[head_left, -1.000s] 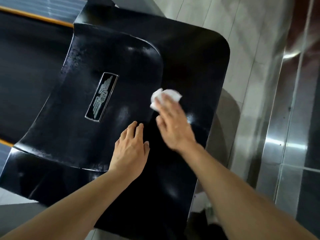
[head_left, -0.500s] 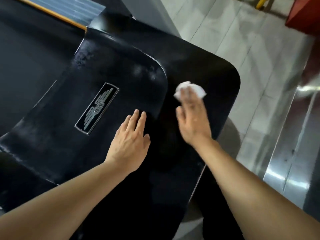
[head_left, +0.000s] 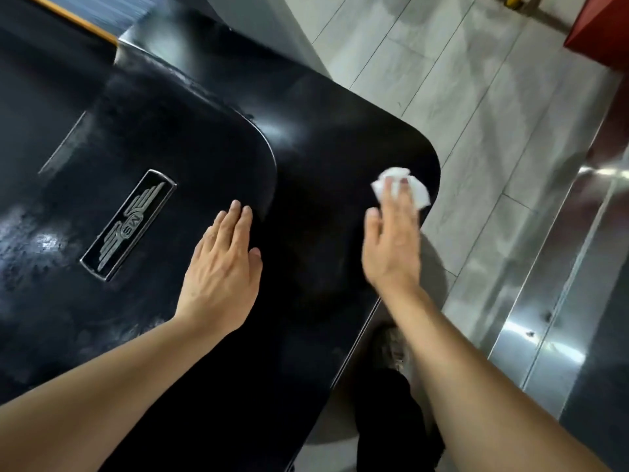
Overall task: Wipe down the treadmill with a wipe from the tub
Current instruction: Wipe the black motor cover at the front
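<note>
The treadmill's glossy black motor cover (head_left: 316, 137) fills the left and centre of the head view, with a silver winged badge (head_left: 131, 223) set in its raised part. My right hand (head_left: 391, 247) presses a crumpled white wipe (head_left: 400, 185) flat under its fingers near the cover's rounded right corner. My left hand (head_left: 223, 267) lies flat on the cover, fingers together, just right of the badge, holding nothing. The tub is not in view.
Grey tiled floor (head_left: 459, 97) lies right of the cover. A shiny metal strip (head_left: 561, 318) runs along the far right. A red object (head_left: 599, 28) sits at the top right. My dark trouser leg and shoe (head_left: 391, 403) stand beside the cover's edge. The black belt (head_left: 41, 80) is at upper left.
My right hand has slid the wipe rightward across the cover, from near the raised part out to the rounded right corner. My left hand stays flat in about the same place.
</note>
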Demonstrator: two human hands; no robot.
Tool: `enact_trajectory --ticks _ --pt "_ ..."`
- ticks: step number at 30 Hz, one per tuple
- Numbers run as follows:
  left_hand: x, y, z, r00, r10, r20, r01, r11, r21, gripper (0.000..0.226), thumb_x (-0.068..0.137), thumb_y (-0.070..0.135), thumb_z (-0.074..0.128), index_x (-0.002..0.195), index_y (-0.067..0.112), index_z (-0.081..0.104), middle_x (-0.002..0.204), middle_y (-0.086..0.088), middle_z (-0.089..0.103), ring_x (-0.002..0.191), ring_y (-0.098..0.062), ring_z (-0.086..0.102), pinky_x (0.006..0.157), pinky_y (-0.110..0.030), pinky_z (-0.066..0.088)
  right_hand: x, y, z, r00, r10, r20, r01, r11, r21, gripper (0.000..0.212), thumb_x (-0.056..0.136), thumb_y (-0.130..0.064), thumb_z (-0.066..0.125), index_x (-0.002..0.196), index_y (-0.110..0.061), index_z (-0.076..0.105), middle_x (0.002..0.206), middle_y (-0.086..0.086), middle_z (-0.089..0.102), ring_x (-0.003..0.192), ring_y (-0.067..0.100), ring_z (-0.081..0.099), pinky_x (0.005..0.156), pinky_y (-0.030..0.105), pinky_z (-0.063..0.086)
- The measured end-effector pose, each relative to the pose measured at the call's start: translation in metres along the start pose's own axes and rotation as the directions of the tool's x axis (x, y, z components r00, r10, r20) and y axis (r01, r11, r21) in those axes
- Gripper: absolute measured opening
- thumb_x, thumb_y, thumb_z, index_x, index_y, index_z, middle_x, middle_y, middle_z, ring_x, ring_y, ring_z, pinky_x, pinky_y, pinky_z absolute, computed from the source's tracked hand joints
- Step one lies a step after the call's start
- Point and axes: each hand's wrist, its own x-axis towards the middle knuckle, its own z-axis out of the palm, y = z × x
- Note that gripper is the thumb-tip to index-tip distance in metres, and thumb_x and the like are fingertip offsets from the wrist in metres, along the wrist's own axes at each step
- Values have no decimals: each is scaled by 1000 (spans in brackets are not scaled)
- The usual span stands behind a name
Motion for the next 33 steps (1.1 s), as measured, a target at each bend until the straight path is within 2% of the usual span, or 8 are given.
enact_trajectory --ticks 2,5,9,16,21,24,30,33 --pt "8 3 3 1000 -13 -13 13 1000 -2 62 107 30 33 163 14 12 171 1 4 157 -15 1 126 -34 7 5 9 -4 991 135 -14 -136 989 -56 60 105 -42 22 161 -20 19 168 10 13 156 23 10 123 48 21" --pt "27 10 9 995 -75 -69 72 997 -42 61 107 30 31 162 12 13 171 -3 6 157 -18 1 128 -35 6 -9 -18 1 978 -190 83 189 982 29 55 104 -33 38 154 -13 38 163 16 28 152 31 23 121 51 23" --pt "58 14 15 966 -193 -171 181 980 -85 58 108 25 31 162 10 16 170 -9 10 157 -24 6 128 -36 5 -11 -48 10 666 -654 359 664 739 115 58 101 -27 43 158 -19 31 165 9 25 155 22 17 126 39 12" --pt "59 15 26 945 -217 -245 191 974 -126 58 107 30 22 162 17 16 171 0 9 157 -14 2 128 -35 2 101 13 -12 993 115 31 -113 992 -56 60 100 -37 26 154 -14 39 162 17 29 150 34 25 123 46 19" --pt "61 15 26 941 -225 -253 198 972 -127 60 103 31 23 162 16 21 170 1 13 157 -14 7 128 -36 5 66 -63 16 770 -577 270 543 816 197 46 99 -25 43 141 -12 57 153 15 45 144 31 38 121 45 26" --pt "61 13 26 941 -237 -243 210 969 -132 60 103 32 23 162 19 20 170 3 12 157 -12 5 128 -38 7 68 -71 19 650 -679 341 647 730 219 51 99 -25 42 149 -16 49 160 12 38 151 24 30 123 44 24" --pt "61 16 23 940 -257 -226 226 962 -152 60 104 32 21 163 19 18 171 4 10 157 -12 3 128 -38 7 161 -1 1 981 -91 171 106 991 -78 57 102 -33 29 151 -8 44 158 19 37 149 34 31 122 47 22" --pt "61 15 26 943 -249 -222 221 965 -143 57 106 29 24 163 19 18 171 4 11 157 -13 4 128 -41 9 147 -40 11 887 -365 282 366 929 50 55 100 -33 33 144 -6 52 154 19 43 145 36 36 120 50 26"
